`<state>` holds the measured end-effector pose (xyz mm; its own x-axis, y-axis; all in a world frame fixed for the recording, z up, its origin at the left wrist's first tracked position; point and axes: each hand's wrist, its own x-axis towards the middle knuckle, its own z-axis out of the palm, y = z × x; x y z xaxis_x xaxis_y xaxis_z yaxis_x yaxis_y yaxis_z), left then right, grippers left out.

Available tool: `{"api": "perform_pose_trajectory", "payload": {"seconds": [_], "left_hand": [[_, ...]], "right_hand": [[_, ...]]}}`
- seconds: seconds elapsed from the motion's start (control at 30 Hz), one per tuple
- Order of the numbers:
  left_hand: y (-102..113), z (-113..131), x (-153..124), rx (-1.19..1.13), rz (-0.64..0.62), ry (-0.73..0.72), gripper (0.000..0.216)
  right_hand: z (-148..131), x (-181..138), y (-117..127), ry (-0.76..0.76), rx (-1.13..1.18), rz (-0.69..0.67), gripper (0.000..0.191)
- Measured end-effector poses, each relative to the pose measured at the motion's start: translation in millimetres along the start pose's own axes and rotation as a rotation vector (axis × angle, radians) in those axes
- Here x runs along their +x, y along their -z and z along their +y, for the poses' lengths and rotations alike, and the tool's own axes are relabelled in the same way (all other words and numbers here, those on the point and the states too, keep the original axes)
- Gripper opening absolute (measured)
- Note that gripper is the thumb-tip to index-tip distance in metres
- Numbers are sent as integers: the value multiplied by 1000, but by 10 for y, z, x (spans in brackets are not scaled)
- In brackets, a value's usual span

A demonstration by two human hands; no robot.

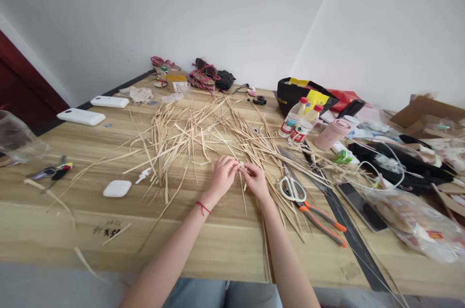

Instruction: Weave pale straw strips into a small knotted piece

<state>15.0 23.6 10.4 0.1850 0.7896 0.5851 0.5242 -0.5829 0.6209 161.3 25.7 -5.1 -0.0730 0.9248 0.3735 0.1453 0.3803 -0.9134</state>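
Observation:
My left hand and my right hand meet at the middle of the wooden table. Both have their fingers curled in a pinch on a pale straw strip that runs between them and hangs toward me. A red string circles my left wrist. Behind my hands lies a wide pile of loose straw strips, spreading left and right. White-handled scissors lie just right of my right hand.
Orange-handled pliers, a black ruler and a phone lie to the right. Two bottles, a pink cup, bags and clutter fill the far right. A white earbud case and white power banks sit left.

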Motion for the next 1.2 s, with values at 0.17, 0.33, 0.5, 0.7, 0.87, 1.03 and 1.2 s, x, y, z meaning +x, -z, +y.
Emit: {"api": "perform_pose_trajectory", "payload": {"seconds": [0.17, 0.33, 0.5, 0.7, 0.87, 1.03, 1.2], "left_hand": [[-28, -15, -8, -35, 15, 15, 13], [-35, -9, -6, -125, 58, 66, 10], [-23, 14, 1, -198, 11, 73, 14], [-50, -12, 1, -245, -12, 44, 16], [-63, -68, -6, -308, -30, 65, 16], [-56, -54, 0, -370, -1, 192, 9], [-62, -55, 16, -412, 9, 242, 5]], "right_hand": [[3, -9, -1, 11, -20, 0, 26], [12, -20, 1, -28, -6, 24, 22], [61, -18, -10, -49, 44, 39, 22], [152, -8, -3, -90, 107, 99, 26], [129, -20, -2, -97, 105, 81, 30], [77, -25, -8, -89, 92, 62, 33], [26, -31, -7, -33, 8, 49, 33]]}}
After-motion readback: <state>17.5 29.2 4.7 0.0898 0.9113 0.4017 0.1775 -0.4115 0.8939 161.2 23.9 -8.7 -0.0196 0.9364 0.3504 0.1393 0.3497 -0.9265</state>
